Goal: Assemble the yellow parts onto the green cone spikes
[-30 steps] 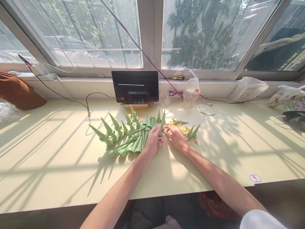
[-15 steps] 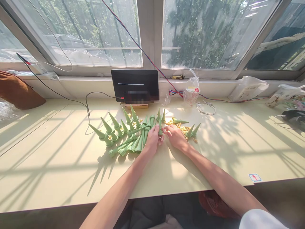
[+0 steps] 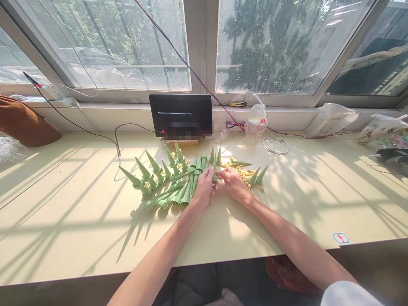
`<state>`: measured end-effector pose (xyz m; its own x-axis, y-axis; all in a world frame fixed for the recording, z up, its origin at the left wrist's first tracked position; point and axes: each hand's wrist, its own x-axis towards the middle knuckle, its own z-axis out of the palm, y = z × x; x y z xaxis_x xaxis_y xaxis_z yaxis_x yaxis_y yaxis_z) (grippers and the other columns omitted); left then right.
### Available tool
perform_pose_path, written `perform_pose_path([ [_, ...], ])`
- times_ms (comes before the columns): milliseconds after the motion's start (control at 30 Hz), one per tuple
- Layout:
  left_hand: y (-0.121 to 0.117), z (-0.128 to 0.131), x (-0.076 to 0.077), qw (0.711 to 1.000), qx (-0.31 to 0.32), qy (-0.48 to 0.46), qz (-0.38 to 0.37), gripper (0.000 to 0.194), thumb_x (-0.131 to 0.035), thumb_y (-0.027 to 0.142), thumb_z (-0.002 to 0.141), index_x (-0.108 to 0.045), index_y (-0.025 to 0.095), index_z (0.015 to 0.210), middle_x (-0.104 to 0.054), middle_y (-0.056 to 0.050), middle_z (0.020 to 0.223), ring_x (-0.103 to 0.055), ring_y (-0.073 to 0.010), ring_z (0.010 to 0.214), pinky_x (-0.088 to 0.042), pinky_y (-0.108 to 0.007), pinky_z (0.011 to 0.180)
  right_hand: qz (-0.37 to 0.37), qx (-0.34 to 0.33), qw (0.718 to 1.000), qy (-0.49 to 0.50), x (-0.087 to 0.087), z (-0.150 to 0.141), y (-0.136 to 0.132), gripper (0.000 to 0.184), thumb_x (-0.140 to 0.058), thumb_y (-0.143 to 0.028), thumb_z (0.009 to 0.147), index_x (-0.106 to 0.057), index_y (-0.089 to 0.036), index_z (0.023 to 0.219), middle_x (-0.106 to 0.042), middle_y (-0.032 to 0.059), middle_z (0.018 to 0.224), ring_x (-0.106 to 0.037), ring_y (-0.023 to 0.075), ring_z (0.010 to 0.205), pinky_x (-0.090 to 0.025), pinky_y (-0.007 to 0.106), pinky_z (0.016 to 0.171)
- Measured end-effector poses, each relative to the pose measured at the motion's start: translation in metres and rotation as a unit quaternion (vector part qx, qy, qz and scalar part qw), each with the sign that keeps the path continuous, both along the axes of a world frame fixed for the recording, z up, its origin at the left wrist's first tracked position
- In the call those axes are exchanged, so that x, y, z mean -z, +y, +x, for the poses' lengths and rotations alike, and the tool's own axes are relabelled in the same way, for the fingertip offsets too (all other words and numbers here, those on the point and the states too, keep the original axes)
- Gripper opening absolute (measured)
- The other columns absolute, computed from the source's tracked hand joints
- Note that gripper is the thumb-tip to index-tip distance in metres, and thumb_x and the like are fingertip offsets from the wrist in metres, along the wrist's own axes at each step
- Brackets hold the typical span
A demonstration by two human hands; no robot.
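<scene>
My left hand (image 3: 204, 187) is closed around a green plastic watering spike (image 3: 214, 170), held upright with its tip toward the window. Close by on the right, my right hand (image 3: 236, 184) has its fingers pinched against the spike's side; whatever sits between them is too small to make out. Several loose green spikes (image 3: 174, 196) lie piled left of my left hand. Beyond them, more spikes (image 3: 153, 163) stand in a slanted row with yellow parts at their bases. Small yellow plastic pieces (image 3: 245, 173) are heaped past my right hand, and two green spikes (image 3: 257, 176) stand at that heap's right edge.
A black tablet (image 3: 181, 114) leans on a stand at the back, with a cable leading left. Along the sill lie a cutter knife (image 3: 238, 104) and a bagged cup (image 3: 256, 123). A coiled white cable (image 3: 275, 145) is on the table (image 3: 79, 204). A brown bag (image 3: 25, 121) sits far left.
My right fingers have shifted slightly at the side of the held spike. The left hand still grips the same spike, and the piles look the same.
</scene>
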<state>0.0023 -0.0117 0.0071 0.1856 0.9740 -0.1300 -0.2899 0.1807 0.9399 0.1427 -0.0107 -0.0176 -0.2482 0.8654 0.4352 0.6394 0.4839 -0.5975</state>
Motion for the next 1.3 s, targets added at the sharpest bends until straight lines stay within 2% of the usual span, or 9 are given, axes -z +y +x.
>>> perform_pose_path([
  [167,-0.001,0.000,-0.001,1.000,0.003,0.009,0.001,0.039,-0.064,0.055,0.079,-0.052,0.018,0.079,-0.055,0.001,0.077,-0.044,-0.0045,0.042,-0.026,-0.019,0.035,-0.002,0.000,0.999,0.033,-0.005,-0.002,-0.001,0.027,-0.040,-0.006,0.088,-0.064,-0.021,0.087,-0.055,0.0033,0.085,-0.056,0.0161,0.081,-0.049,0.027,0.074],
  [300,-0.002,0.001,-0.003,1.000,0.000,0.012,0.002,0.039,-0.064,0.054,0.079,-0.053,0.017,0.079,-0.055,0.000,0.079,-0.045,-0.0043,0.042,-0.027,-0.018,0.035,-0.035,-0.004,0.996,0.079,-0.008,-0.004,-0.003,0.021,-0.042,-0.013,0.092,-0.062,-0.020,0.091,-0.053,0.0027,0.089,-0.055,0.0122,0.065,-0.050,0.026,0.063],
  [400,-0.003,0.000,-0.004,1.000,0.000,0.016,0.002,0.038,-0.064,0.053,0.079,-0.054,0.017,0.079,-0.054,0.000,0.077,-0.045,-0.0050,0.043,-0.028,-0.019,0.035,-0.038,-0.009,0.994,0.103,-0.007,-0.004,-0.004,0.021,-0.041,-0.016,0.095,-0.061,-0.020,0.094,-0.053,0.0029,0.092,-0.056,0.0101,0.059,-0.051,0.027,0.063],
  [667,-0.003,-0.001,-0.004,1.000,-0.017,0.024,-0.007,0.040,-0.067,0.055,0.076,-0.054,0.017,0.077,-0.056,0.000,0.080,-0.043,-0.0038,0.043,-0.027,-0.019,0.037,0.060,0.026,0.990,0.126,-0.001,-0.002,-0.002,0.018,-0.045,-0.019,0.097,-0.062,-0.022,0.101,-0.057,0.0042,0.093,-0.061,0.0157,0.073,-0.051,0.030,0.066],
  [800,-0.003,-0.001,-0.006,0.999,-0.009,0.029,-0.019,0.039,-0.067,0.055,0.077,-0.057,0.017,0.077,-0.053,0.002,0.072,-0.040,-0.0034,0.043,-0.023,-0.019,0.039,0.118,0.030,0.983,0.137,-0.003,-0.001,-0.001,0.016,-0.047,-0.020,0.098,-0.062,-0.022,0.101,-0.061,0.0053,0.095,-0.061,0.0181,0.083,-0.051,0.030,0.067],
  [900,-0.004,-0.001,-0.007,0.999,-0.013,0.024,-0.023,0.040,-0.070,0.056,0.074,-0.061,0.017,0.078,-0.053,0.001,0.076,-0.041,-0.0033,0.047,-0.023,-0.019,0.042,0.151,0.047,0.976,0.151,-0.006,-0.001,-0.002,0.016,-0.048,-0.020,0.098,-0.063,-0.022,0.100,-0.062,0.0058,0.097,-0.060,0.0186,0.089,-0.052,0.031,0.069],
  [1133,-0.004,-0.001,-0.009,1.000,-0.019,0.016,-0.004,0.044,-0.075,0.057,0.069,-0.067,0.014,0.079,-0.053,-0.001,0.076,-0.039,-0.0047,0.051,-0.024,-0.020,0.043,0.163,0.068,0.970,0.166,-0.010,-0.002,-0.005,0.015,-0.050,-0.022,0.099,-0.065,-0.023,0.099,-0.062,0.0051,0.096,-0.061,0.0172,0.084,-0.052,0.031,0.069],
  [1300,-0.005,-0.001,-0.009,1.000,-0.014,-0.005,0.024,0.039,-0.073,0.052,0.074,-0.065,0.015,0.080,-0.055,-0.002,0.075,-0.048,-0.0080,0.053,-0.034,-0.022,0.044,0.159,0.056,0.967,0.192,-0.012,-0.004,-0.007,0.011,-0.053,-0.021,0.097,-0.064,-0.023,0.097,-0.060,0.0046,0.096,-0.061,0.0152,0.081,-0.054,0.030,0.067],
])
